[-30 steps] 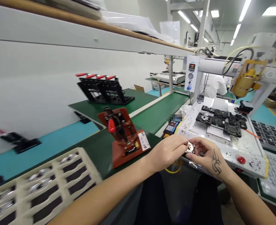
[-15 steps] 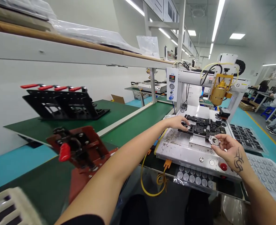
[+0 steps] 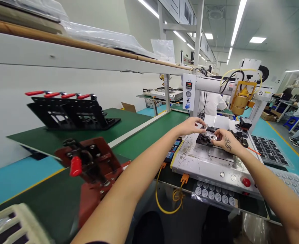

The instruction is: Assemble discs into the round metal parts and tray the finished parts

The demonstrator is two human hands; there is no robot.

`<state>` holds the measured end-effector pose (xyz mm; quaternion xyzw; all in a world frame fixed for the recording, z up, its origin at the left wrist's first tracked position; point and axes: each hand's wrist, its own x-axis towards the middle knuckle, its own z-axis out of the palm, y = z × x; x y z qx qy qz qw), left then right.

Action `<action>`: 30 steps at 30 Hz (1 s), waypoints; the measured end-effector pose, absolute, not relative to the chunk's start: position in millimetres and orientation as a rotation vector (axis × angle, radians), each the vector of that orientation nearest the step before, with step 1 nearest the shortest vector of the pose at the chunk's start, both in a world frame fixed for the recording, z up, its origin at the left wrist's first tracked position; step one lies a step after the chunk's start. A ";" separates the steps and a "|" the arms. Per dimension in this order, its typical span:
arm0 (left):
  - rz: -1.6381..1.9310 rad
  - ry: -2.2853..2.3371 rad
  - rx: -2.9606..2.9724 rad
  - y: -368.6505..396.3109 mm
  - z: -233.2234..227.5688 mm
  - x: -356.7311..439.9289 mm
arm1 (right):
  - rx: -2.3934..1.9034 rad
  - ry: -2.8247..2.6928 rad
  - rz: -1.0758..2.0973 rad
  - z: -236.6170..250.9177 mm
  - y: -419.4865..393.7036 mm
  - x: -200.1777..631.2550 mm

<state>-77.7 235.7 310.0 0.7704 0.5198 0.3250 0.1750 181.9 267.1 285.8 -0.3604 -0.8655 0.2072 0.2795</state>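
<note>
My left hand (image 3: 191,125) is raised over the far left of the machine's white work plate (image 3: 205,162), its fingertips pinched on a small silver part (image 3: 204,127). My right hand (image 3: 224,142), tattooed on its back, holds a round metal part (image 3: 212,137) down on the nearest of the black fixtures (image 3: 202,139). More black fixtures (image 3: 237,135) run in a row to the right behind that hand. The two hands are close together, almost touching.
A dispensing machine with a yellow head (image 3: 242,98) stands over the plate. A red button (image 3: 246,182) is on its front edge. A red clamp jig (image 3: 93,166), black jig (image 3: 70,112) and green belt (image 3: 149,135) lie left. Part trays (image 3: 268,149) sit right. People sit far right.
The view swung right from the red jig to the machine. My left hand lifted off the fixture with a small part. My right hand moved left and down, bringing its round part onto the fixture.
</note>
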 end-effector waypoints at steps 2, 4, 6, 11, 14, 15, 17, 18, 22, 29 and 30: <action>1.030 1.481 2.149 220.5 313.1 -83.6 | -0.956 -2.387 0.554 284.8 279.4 168.2; 1.116 1.466 2.135 203.9 314.3 -88.0 | -0.956 -2.447 0.549 283.2 288.8 158.6; 1.190 1.420 2.136 186.9 314.3 -90.4 | -0.954 -2.497 0.546 282.0 295.1 152.4; 1.291 1.321 2.126 150.2 310.5 -91.8 | -0.942 -2.611 0.507 282.3 300.0 145.1; 1.320 1.299 2.129 131.7 303.6 -93.4 | -0.938 -2.650 0.443 281.7 300.2 144.5; 1.327 1.289 2.130 125.5 300.7 -94.2 | -0.935 -2.656 0.413 280.9 300.4 144.8; 1.343 1.274 2.129 112.9 295.3 -95.4 | -0.933 -2.662 0.348 278.2 301.1 145.3; 1.347 1.273 2.127 106.8 293.3 -95.6 | -0.937 -2.661 0.313 276.8 301.5 145.1; 1.365 1.307 2.087 87.5 290.8 -89.9 | -0.964 -2.647 0.206 274.5 299.7 138.8; 1.381 1.224 1.740 56.1 281.6 -63.1 | -0.975 -2.385 0.069 286.2 250.5 194.6; 1.373 1.199 1.685 48.8 276.4 -60.8 | -0.979 -2.301 0.043 283.1 236.2 216.9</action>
